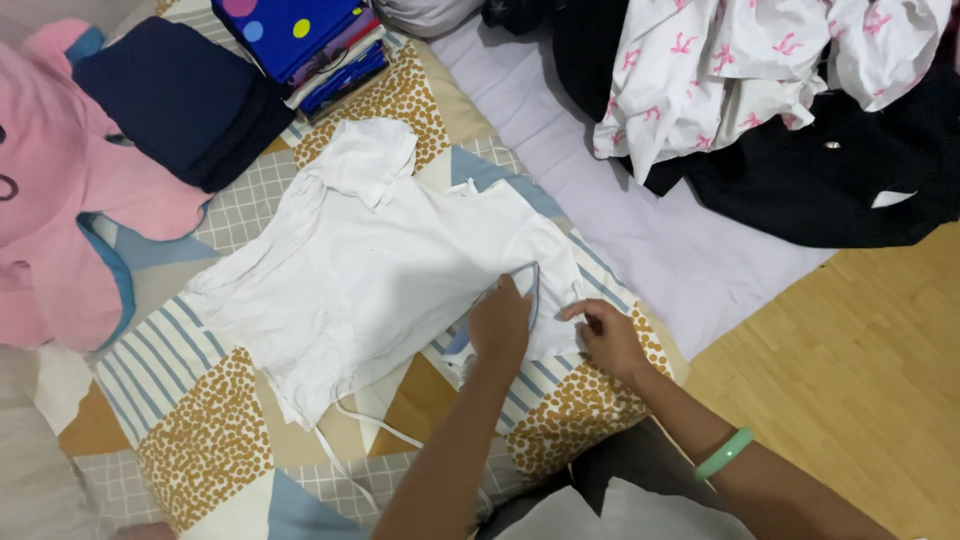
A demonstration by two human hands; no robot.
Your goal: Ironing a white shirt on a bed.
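Garment: a white top is laid flat and spread on a patchwork quilt, collar toward the far end, thin ties trailing from its near hem.

Left hand: it is pressed palm-down on the near right corner of the white top, fingers closed together over the blue-edged hem; nothing is lifted.

Right hand: the fabric edge just beside the left hand is pinched between thumb and fingertips; a green bangle is worn on this wrist.

Risk, creasing: since only one corner is held, the cloth is judged likely to bunch or wrinkle across the middle if it is pulled unevenly.

Risk, ties: the loose ties could be trapped under a fold or caught by a forearm.

Risk, slipping: the quilt itself may shift beneath the pressing hand, so that the garment's alignment is lost.

Surface: the quilt is pieced from dotted ochre, striped, checked and plain blue-grey patches; a pale lilac sheet lies just beside it to the right.

Near surroundings: a folded navy garment and a stack of folded clothes are set beyond the collar; a pink garment lies at the left.

Room: a heap of white patterned and black clothing is piled at the upper right; a wooden floor is seen at the right.
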